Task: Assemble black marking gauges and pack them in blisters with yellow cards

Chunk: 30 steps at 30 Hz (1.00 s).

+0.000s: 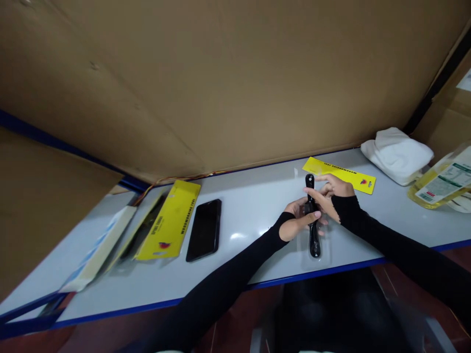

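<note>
Both hands meet over a long black tool-like object (314, 241) that lies on the white table (250, 211) inside what looks like a clear plastic sleeve. My left hand (296, 223) grips its middle from the left, fingers curled round it. My right hand (329, 193) rests on its upper part, fingers bent and pinching near the top end. Both arms wear black sleeves. A yellow packaging card (340, 175) lies just behind the hands.
A black phone (204, 229) lies left of centre, beside another yellow card (170, 219) and a white-blue flat package (99, 247). A folded white cloth (396, 154) and a bottle of yellow liquid (439, 184) sit at the right. Cardboard walls (221, 83) stand behind.
</note>
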Each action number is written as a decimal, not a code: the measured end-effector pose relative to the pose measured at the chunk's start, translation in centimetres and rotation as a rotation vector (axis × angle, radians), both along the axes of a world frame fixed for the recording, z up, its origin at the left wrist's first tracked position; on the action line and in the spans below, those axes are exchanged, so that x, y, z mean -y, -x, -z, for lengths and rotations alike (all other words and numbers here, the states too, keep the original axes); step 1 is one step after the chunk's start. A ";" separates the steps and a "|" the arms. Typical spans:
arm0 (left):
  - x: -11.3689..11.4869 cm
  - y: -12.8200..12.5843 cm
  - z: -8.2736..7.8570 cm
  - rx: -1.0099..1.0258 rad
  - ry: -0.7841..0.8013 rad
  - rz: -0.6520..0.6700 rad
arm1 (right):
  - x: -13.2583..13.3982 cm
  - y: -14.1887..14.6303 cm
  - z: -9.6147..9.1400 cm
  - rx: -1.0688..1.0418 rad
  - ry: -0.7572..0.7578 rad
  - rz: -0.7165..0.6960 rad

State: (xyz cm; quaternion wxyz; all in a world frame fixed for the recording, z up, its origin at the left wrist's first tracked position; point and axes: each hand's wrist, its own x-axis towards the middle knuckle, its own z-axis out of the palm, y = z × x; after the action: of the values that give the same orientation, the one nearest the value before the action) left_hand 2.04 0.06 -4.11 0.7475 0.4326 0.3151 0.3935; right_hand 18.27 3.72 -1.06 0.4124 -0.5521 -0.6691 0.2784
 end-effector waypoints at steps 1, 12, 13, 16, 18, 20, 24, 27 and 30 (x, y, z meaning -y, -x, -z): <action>-0.1 0.0 0.1 0.011 0.014 -0.007 | -0.1 0.0 0.3 0.010 -0.050 0.009; -0.6 0.4 0.4 0.099 0.065 0.045 | -0.5 -0.8 -0.1 0.098 0.014 -0.038; -0.6 0.3 0.4 0.096 0.066 0.040 | -0.6 -0.8 0.0 0.085 0.024 -0.032; -0.5 0.2 0.3 0.085 0.062 0.021 | -0.8 -0.8 0.3 0.055 0.028 -0.021; -0.4 0.2 0.4 0.081 0.057 0.003 | -0.9 -0.8 0.3 0.046 0.016 -0.002; -0.4 0.1 0.6 0.081 0.059 -0.014 | -0.8 -0.8 0.3 0.033 0.000 0.020; -0.5 0.1 0.9 0.086 0.072 -0.011 | -0.7 -0.8 0.1 -0.097 0.095 -0.019; -0.4 0.2 0.8 0.101 0.072 0.010 | -0.5 -0.6 0.0 -0.234 0.190 -0.082; -0.1 0.2 0.3 0.101 0.057 0.007 | -0.7 -0.5 0.1 -0.289 0.162 -0.097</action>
State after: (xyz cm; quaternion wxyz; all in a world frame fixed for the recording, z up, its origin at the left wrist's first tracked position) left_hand 1.82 0.19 -4.37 0.7759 0.3916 0.2865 0.4031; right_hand 18.73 4.38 -1.18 0.4447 -0.5047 -0.6039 0.4275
